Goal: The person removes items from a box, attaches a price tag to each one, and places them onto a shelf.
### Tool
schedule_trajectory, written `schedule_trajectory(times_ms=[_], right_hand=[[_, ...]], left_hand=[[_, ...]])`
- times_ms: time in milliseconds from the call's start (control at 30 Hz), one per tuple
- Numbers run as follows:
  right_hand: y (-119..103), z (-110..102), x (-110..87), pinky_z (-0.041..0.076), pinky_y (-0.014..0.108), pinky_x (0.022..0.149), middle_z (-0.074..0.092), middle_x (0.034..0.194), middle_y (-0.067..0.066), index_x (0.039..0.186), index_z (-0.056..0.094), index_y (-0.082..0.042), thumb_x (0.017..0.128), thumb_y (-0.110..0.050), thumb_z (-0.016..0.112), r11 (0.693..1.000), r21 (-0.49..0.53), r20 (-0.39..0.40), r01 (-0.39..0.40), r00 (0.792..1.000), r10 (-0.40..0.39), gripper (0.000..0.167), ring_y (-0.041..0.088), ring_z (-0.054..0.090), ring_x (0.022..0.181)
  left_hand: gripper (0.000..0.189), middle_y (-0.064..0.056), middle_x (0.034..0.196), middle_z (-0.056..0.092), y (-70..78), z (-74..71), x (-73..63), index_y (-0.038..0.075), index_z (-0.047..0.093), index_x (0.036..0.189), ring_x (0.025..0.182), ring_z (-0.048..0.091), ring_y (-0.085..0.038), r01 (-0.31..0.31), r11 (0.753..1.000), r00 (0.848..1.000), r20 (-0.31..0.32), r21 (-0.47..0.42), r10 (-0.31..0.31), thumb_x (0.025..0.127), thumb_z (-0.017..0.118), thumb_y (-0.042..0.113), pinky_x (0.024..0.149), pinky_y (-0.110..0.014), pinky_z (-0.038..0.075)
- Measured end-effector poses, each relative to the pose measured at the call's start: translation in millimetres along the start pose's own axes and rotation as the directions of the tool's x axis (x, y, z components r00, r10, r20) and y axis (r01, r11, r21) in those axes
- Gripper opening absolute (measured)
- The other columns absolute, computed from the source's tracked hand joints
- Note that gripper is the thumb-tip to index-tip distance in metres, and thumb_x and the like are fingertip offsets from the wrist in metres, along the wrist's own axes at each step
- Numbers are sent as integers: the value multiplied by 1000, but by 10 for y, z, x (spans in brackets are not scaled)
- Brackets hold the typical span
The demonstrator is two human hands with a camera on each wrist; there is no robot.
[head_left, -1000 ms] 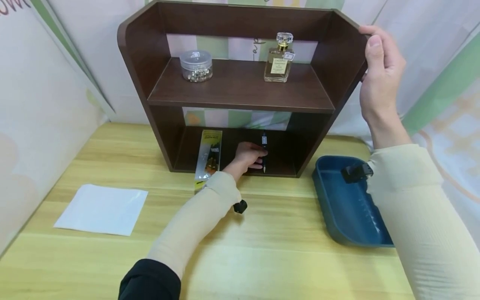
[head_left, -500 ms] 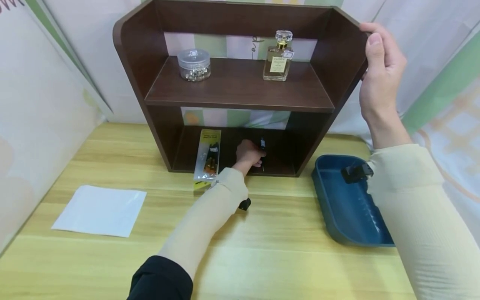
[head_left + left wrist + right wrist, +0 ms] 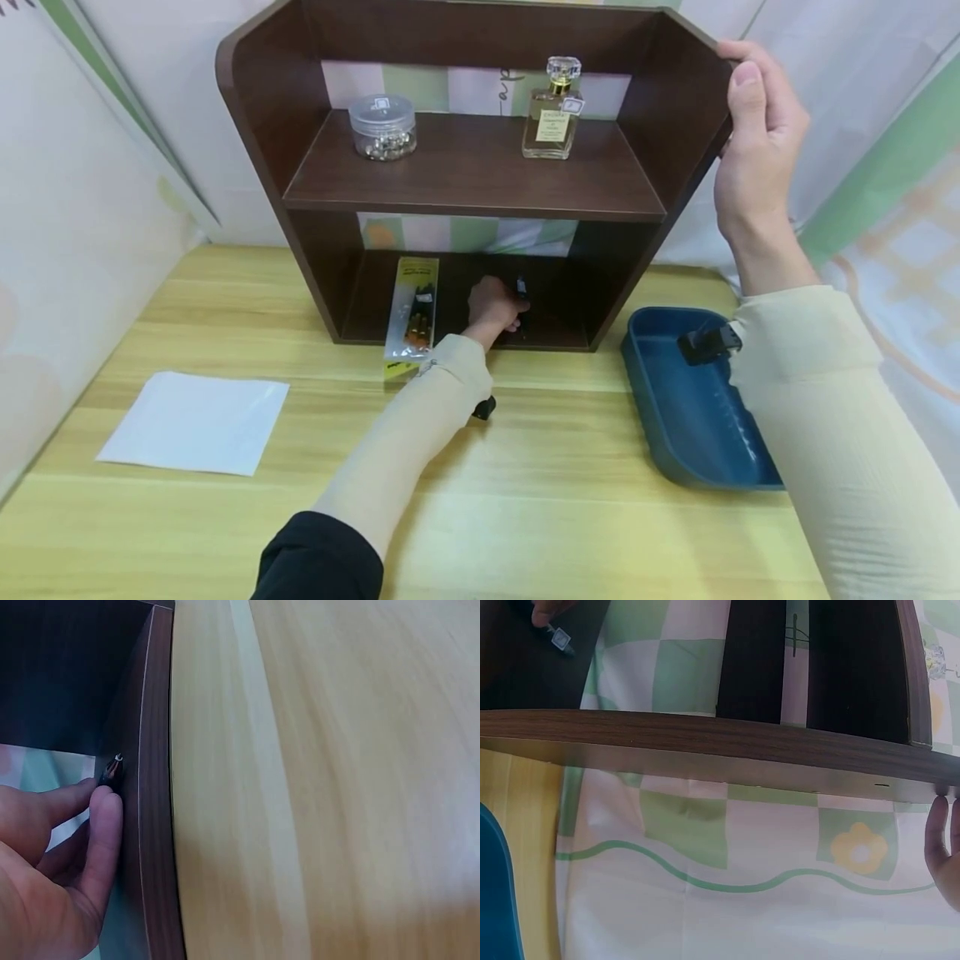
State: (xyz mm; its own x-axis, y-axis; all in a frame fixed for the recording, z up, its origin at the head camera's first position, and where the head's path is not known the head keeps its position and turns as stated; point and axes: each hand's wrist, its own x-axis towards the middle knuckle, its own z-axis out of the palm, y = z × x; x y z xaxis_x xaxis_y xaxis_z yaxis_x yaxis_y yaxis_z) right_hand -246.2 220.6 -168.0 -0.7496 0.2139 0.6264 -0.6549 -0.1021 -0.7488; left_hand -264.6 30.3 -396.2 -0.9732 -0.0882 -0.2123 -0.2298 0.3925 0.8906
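Observation:
A dark wooden two-tier shelf (image 3: 472, 179) stands on the table. On its lower tier, my left hand (image 3: 493, 305) pinches a dark slim pen (image 3: 522, 288) between thumb and fingers. The left wrist view shows the pen's metallic tip (image 3: 116, 761) just past the fingertips, close to the shelf board. A small white tag (image 3: 561, 639) is on the pen in the right wrist view. My right hand (image 3: 761, 150) grips the upper front edge of the shelf's right side panel. Left of my left hand lies a clear-and-yellow package (image 3: 411, 308) holding dark items, jutting over the front edge.
On the upper tier stand a clear lidded jar (image 3: 382, 129) of silvery beads and a perfume bottle (image 3: 551, 121). A blue tray (image 3: 660, 446) sits at the right, partly under my right forearm. A white sheet (image 3: 193, 423) lies at the left.
My left forearm has shifted right, and the hand's hold on the pen looks closer. The pen's tip now shows less in the head view. My right hand stays on the panel.

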Motion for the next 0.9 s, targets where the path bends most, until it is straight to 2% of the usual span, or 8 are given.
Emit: schedule_trajectory(times_ms=[100,233,333,433,567,700,767,900], right_hand=[[25,-9,-9,48,28,79,65,106,17,115,73,-5,104,-11,50,998,-38,23,47,999,-46,25,23,58,92],[45,-32,-18,49,29,78,65,106,17,116,73,-6,104,-12,51,998,-34,22,55,998,-55,26,24,59,90],[40,-47,-11,49,29,77,64,104,17,115,72,-5,104,-12,51,1000,31,-10,-3,1000,4,24,23,59,87],[50,-58,5,50,29,75,64,105,17,115,72,-4,104,-12,52,998,58,-6,-32,999,32,24,23,59,86],[71,-72,11,50,29,72,63,107,16,117,71,-4,104,-13,53,996,69,9,-55,998,54,24,23,59,85],[67,-147,-15,52,30,71,62,109,17,122,70,-7,103,-16,55,996,51,36,-73,997,71,25,24,58,87],[43,-207,-34,53,30,71,62,113,16,126,69,-9,103,-17,58,993,45,48,-111,993,108,27,24,58,90],[-44,-368,-114,58,28,72,61,125,15,135,65,-15,99,-13,63,975,76,58,-209,977,205,36,23,60,97]], left_hand=[[18,-10,68,70,-20,-55,-39,-1,75,96,49,66,-16,-32,999,999,10,26,32,89,79,16,48,-27,56],[18,-11,76,72,-44,-161,-123,2,73,90,52,67,-16,-78,996,996,44,40,76,90,78,20,52,-27,57],[18,-12,85,73,-60,-268,-216,3,73,96,55,68,-16,-130,991,988,94,31,126,92,76,21,55,-27,58],[20,-15,92,74,-84,-427,-346,3,72,102,58,68,-16,-190,982,974,133,18,186,93,75,21,57,-28,58],[23,-12,92,73,-129,-709,-581,4,71,106,61,68,-20,-244,970,959,155,10,239,93,76,22,57,-33,59],[26,-3,86,69,-184,-1029,-883,6,71,109,65,70,-26,-309,948,945,136,71,298,92,76,25,55,-34,57],[25,-1,86,69,-236,-1213,-1028,7,72,109,64,69,-24,-364,923,930,99,127,354,91,77,24,54,-32,54],[20,-2,86,71,-399,-1603,-1256,6,73,104,66,64,-17,-448,865,889,15,226,457,90,78,19,56,-30,52]])
